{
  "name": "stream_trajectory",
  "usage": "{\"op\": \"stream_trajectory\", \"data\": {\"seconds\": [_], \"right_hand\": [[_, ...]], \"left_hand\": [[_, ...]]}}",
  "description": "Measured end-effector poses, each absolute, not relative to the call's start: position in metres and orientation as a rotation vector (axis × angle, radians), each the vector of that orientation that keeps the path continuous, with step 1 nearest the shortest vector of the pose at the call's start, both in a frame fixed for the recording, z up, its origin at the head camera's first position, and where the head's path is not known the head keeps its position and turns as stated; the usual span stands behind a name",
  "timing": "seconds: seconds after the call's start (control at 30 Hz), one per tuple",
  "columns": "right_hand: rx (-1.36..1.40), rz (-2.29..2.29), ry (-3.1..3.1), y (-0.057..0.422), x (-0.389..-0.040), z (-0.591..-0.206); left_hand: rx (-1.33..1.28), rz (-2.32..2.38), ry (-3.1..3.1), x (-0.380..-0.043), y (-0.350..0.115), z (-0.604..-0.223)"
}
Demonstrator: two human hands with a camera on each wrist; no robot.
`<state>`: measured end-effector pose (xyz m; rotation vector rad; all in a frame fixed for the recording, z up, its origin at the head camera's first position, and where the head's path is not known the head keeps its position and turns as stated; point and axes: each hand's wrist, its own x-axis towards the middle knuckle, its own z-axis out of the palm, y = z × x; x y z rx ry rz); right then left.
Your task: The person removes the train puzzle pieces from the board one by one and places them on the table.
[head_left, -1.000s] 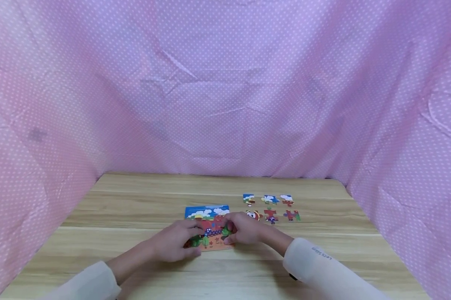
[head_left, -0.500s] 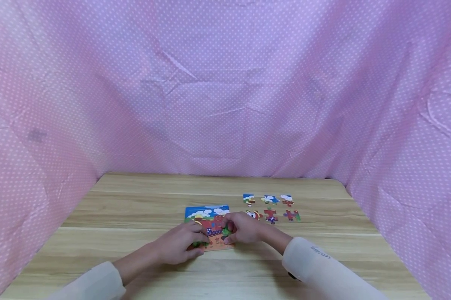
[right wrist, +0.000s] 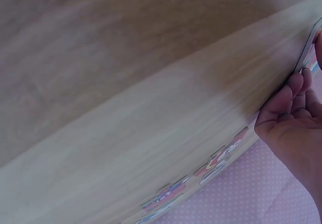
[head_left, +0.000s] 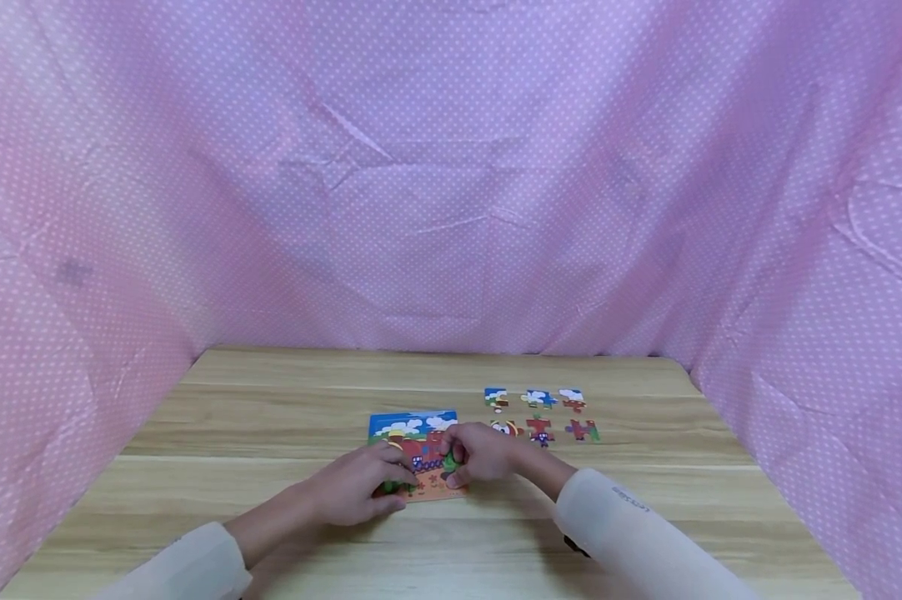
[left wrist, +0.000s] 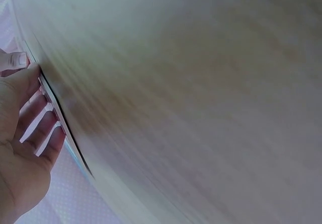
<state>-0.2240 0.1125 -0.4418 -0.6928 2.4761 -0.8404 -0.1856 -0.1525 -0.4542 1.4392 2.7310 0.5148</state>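
Note:
A jigsaw puzzle point(head_left: 413, 419) with blue sky, clouds and a red train lies flat on the wooden table. My left hand point(head_left: 353, 486) covers its lower left corner, fingers resting over the picture and thumb at the near edge; in the left wrist view the fingers of the left hand point(left wrist: 25, 128) look loosely extended along the puzzle's edge. At the right side, my right hand point(head_left: 484, 454) bends its fingers and thumb down onto the picture, with a green patch between them. Whether it pinches a piece or only touches the puzzle is hidden, also in the right wrist view.
Several loose puzzle pieces lie in two rows right of the puzzle, among them a blue-and-white piece point(head_left: 539, 398) and a red piece point(head_left: 583, 430). My right hand is beside the nearest, a piece with an eye point(head_left: 505, 428). Pink dotted cloth point(head_left: 451, 250) surrounds the table point(head_left: 286, 392).
My left hand first shifts slightly right over the puzzle's lower left part, then stays. The right hand keeps its place; its forearm moves slightly left. The loose pieces lie as before.

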Motion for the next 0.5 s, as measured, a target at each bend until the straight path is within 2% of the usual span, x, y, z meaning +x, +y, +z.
{"op": "stream_trajectory", "data": {"seconds": [0.5], "right_hand": [[-0.695, -0.898, 2.455, 0.1125, -0.2206, -0.4404]], "left_hand": [[1.396, 0.536, 2.707, -0.1874, -0.1551, -0.4498]]}}
